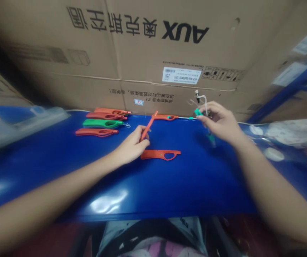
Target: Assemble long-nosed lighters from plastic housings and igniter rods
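My left hand [134, 145] is closed round an orange lighter handle shell [149, 125], held edge-on and slanting up. Below it, another orange shell half [153, 154] with a finger loop lies flat on the blue table. My right hand [219, 119] pinches small green plastic parts [198, 112] with thin white wires [203, 97] rising above the fingers; the rest of that bundle is blurred or hidden by the hand. Behind, between both hands, lies an orange lighter [165, 117] with a metal rod and a green piece [191, 118] near its tip.
Several orange handles [97, 132] and a green one [102, 123] lie at the left rear of the blue table [153, 189]. A clear plastic tray [16, 126] stands far left, plastic bags [290, 132] far right. A large cardboard box [132, 53] walls off the back.
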### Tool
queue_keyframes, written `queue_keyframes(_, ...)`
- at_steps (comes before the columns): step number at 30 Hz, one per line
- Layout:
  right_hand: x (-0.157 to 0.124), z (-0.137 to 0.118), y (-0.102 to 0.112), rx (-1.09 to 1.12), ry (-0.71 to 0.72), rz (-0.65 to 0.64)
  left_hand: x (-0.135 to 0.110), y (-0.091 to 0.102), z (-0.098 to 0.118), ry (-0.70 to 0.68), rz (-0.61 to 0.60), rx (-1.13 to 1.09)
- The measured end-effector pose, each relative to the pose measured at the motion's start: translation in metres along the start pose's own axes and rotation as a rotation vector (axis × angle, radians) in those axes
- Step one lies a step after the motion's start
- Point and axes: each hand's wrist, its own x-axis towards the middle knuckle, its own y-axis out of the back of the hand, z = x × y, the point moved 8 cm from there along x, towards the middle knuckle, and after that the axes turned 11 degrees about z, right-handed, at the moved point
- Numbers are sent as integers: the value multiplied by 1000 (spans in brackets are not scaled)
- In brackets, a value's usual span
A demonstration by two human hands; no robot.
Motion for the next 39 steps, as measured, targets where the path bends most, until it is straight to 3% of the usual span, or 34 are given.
queue_keyframes(2, 10, 37, 19, -217, 29, -10, -2, -1, 6, -128, -60, 172)
queue_keyframes(5, 11, 100, 28, -535, -15, -204, -9, -10, 13, -260, -166, 270)
queue_keyframes(7, 6, 132, 34, -594, -45, -273, -14, -16, 15, -301, -235, 263)
queue_keyframes(11, -11, 169, 42, -680, -104, -334, -20, -23, 17, -343, -339, 265)
queue_keyframes(15, -25, 182, 49, -720, -142, -354, -21, -23, 18, -342, -370, 291)
queue_keyframes(21, -29, 176, 54, -733, -128, -330, -19, -23, 14, -330, -395, 326)
queue_keyframes(25, -26, 152, 39, -738, -87, -260, -20, -23, 13, -318, -408, 287)
queue_keyframes(27, -26, 131, 17, -698, -35, -273, -21, -23, 15, -341, -404, 296)
queue_keyframes(33, -36, 66, -74, -521, 132, -482, -22, -20, 20, -325, -399, 392)
queue_keyframes(39, -24, 57, -121, -491, 86, -502, -20, -12, 14, -215, -415, 396)
